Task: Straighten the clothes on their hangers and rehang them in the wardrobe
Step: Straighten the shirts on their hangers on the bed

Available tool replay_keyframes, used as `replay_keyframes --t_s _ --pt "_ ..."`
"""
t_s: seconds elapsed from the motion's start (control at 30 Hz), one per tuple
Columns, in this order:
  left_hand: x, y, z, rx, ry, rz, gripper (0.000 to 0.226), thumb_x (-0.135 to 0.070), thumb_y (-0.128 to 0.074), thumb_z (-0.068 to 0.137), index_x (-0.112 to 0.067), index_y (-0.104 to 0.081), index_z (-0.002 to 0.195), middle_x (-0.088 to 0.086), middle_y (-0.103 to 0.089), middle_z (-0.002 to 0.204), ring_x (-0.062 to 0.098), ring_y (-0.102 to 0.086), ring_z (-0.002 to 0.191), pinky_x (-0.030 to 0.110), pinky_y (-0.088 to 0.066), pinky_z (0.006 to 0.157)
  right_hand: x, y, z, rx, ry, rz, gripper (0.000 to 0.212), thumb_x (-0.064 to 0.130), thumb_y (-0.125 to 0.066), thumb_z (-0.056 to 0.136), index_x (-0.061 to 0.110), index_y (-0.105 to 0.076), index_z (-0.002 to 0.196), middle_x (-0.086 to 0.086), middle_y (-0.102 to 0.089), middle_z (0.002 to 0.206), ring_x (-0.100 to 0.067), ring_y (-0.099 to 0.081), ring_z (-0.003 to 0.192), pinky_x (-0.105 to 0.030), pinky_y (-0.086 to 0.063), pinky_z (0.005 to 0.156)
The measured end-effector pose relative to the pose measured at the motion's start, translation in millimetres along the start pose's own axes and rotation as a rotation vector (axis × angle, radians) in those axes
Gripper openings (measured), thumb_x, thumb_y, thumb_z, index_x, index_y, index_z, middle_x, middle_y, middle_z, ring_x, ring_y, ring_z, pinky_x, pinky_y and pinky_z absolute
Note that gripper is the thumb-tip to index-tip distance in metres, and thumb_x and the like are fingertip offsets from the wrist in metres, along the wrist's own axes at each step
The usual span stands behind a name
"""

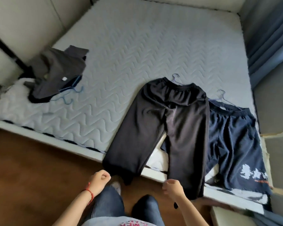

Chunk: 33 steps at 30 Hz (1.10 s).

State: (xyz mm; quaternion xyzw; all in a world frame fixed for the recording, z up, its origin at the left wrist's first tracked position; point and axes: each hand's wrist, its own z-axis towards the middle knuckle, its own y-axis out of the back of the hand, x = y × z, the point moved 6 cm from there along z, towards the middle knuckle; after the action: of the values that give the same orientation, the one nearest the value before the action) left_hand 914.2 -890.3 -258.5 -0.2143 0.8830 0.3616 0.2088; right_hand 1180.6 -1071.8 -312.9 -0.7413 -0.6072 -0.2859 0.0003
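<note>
At the left of the mattress (137, 51) lies one crumpled grey garment (59, 70), with two blue hangers (67, 97) tangled beside it. The left hand (99, 178) is curled, its fingertips at the hem of one leg of the black trousers (163, 128), though the blur hides whether it pinches the cloth. The one pair of trousers lies lengthwise — waistband up on the bed, legs pointing back over the edge toward the person. The right hand (172, 187) is curled at the other leg's hem; a grip cannot be confirmed. Furthest right — one pair of navy shorts (235, 144), the same way round, just beside the trousers. A hanger hook shows above each waistband.
</note>
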Motion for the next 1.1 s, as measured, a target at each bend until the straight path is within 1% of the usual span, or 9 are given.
replay_keyframes --t_s 0.13,0.27,0.37,0.43,0.57,0.73,0.93,1.03,1.1 --pt "60.8 55.7 -18.8 -0.119 0.069 -0.235 0.029 0.006 -0.056 0.082 -0.016 -0.056 0.062 0.002 -0.056 0.061 0.017 -0.051 0.061 0.011 -0.040 0.053 62.4 -36.8 -28.5 0.049 0.037 -0.067 0.026 0.012 -0.054 0.073 0.016 -0.051 0.047 -0.002 -0.052 0.054 -0.017 -0.046 0.048 -0.020 -0.034 0.043" --pt "127.4 101.1 -33.8 -0.210 0.154 -0.437 0.029 0.011 -0.052 0.083 -0.011 -0.056 0.064 0.007 -0.054 0.060 0.020 -0.049 0.061 0.025 -0.041 0.059 114.5 -82.1 -47.8 0.080 0.076 -0.133 0.020 0.009 -0.054 0.086 0.019 -0.056 0.069 -0.004 -0.060 0.074 -0.018 -0.059 0.066 -0.024 -0.049 0.058" --pt "177.0 134.5 -41.8 -0.260 0.212 -0.523 0.026 0.008 -0.050 0.085 -0.008 -0.055 0.066 0.008 -0.054 0.060 0.019 -0.047 0.059 0.018 -0.039 0.051 144.6 -128.2 -58.2 0.122 0.083 -0.151 0.017 0.004 -0.052 0.087 0.014 -0.055 0.074 -0.007 -0.059 0.078 -0.017 -0.057 0.063 -0.022 -0.047 0.054" --pt "210.0 158.3 -46.2 -0.286 0.254 -0.567 0.023 0.005 -0.049 0.088 -0.007 -0.054 0.069 0.008 -0.055 0.062 0.020 -0.046 0.057 0.009 -0.035 0.041 161.4 -161.5 -61.6 0.133 0.071 -0.156 0.020 0.003 -0.047 0.090 0.011 -0.054 0.073 -0.009 -0.057 0.072 -0.017 -0.056 0.057 -0.019 -0.045 0.051" --pt "263.9 201.7 -48.1 -0.306 0.310 -0.630 0.027 0.004 -0.048 0.089 -0.009 -0.053 0.065 0.007 -0.054 0.060 0.017 -0.045 0.054 0.012 -0.037 0.045 196.1 -224.2 -64.7 0.162 0.197 -0.303 0.031 -0.003 -0.029 0.095 0.001 -0.046 0.070 -0.013 -0.048 0.049 -0.017 -0.046 0.034 -0.008 -0.031 0.034" --pt "291.8 252.7 -37.2 -0.305 0.346 -0.656 0.024 -0.002 -0.049 0.089 -0.012 -0.054 0.068 0.002 -0.058 0.064 0.015 -0.050 0.057 0.018 -0.037 0.048 229.2 -290.5 -74.8 0.166 0.130 -0.280 0.016 0.005 -0.052 0.090 0.010 -0.058 0.076 -0.009 -0.061 0.072 -0.020 -0.057 0.062 -0.022 -0.046 0.060" --pt "303.4 309.9 8.8 -0.303 0.402 -0.740 0.026 -0.001 -0.049 0.089 -0.012 -0.054 0.066 -0.002 -0.059 0.057 0.016 -0.051 0.056 0.010 -0.039 0.043 272.6 -336.5 -56.9 0.210 0.023 -0.298 0.026 0.002 -0.043 0.093 0.007 -0.053 0.069 -0.014 -0.055 0.067 -0.020 -0.052 0.057 -0.021 -0.039 0.053" --pt "314.4 335.3 35.5 -0.280 0.447 -0.734 0.026 -0.006 -0.052 0.089 -0.014 -0.056 0.065 -0.001 -0.059 0.059 0.018 -0.054 0.060 0.023 -0.046 0.062 299.0 -356.4 -34.3 0.195 -0.035 -0.302 0.028 -0.002 -0.038 0.092 0.003 -0.048 0.067 -0.015 -0.050 0.060 -0.018 -0.046 0.046 -0.018 -0.027 0.046" --pt "325.2 352.7 51.1 -0.258 0.478 -0.716 0.018 -0.011 -0.053 0.090 -0.014 -0.058 0.074 0.002 -0.059 0.066 0.016 -0.055 0.063 0.023 -0.044 0.062 324.1 -372.8 -18.8 0.186 -0.045 -0.302 0.031 -0.002 -0.035 0.092 0.003 -0.045 0.063 -0.012 -0.048 0.044 -0.016 -0.044 0.034 -0.013 -0.027 0.042"
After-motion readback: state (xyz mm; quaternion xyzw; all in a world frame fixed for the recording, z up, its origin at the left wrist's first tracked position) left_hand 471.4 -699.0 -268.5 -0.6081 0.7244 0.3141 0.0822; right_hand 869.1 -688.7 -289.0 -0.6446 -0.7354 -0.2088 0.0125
